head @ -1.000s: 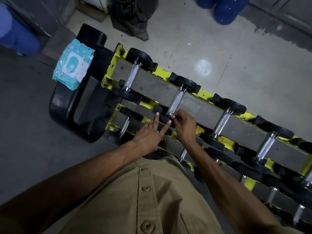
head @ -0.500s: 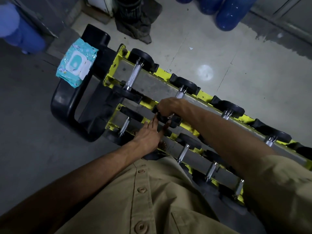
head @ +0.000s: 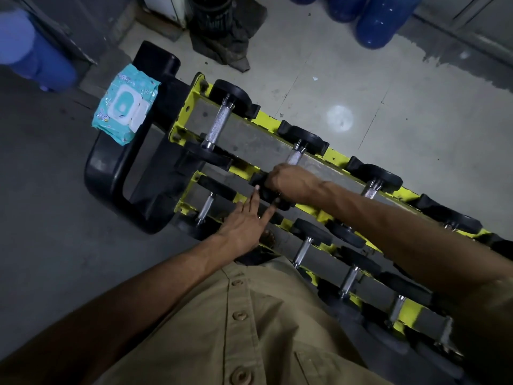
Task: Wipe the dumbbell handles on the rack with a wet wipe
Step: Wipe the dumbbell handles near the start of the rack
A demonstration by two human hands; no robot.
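Since a second ago, my right hand (head: 291,184) has shifted from pinching the near tip of the handle (head: 294,157) to lying over it, with my forearm now reaching in from the right across the rack (head: 337,157). That suggests to me the wiping stroke on this dumbbell, the second along the top row, is under way, not finished, with the dumbbells further right still to do. My right fingers are curled down round the near end of the handle; only its far, knurled metal part shows beyond my knuckles. I cannot see the wet wipe itself, so it is either hidden under those fingers or not there. My left hand (head: 241,226) has stayed where it was, lying flat with its fingers (head: 254,201) straight and spread apart, the tips touching the black weight (head: 273,200) at the near end of the same dumbbell, just below my right fingers, as if steadying it. My left wrist is low, close to my shirt front. Well away to the left of my left fingers, the pack of wipes (head: 126,107) rests on the black end frame (head: 111,173) of the rack.
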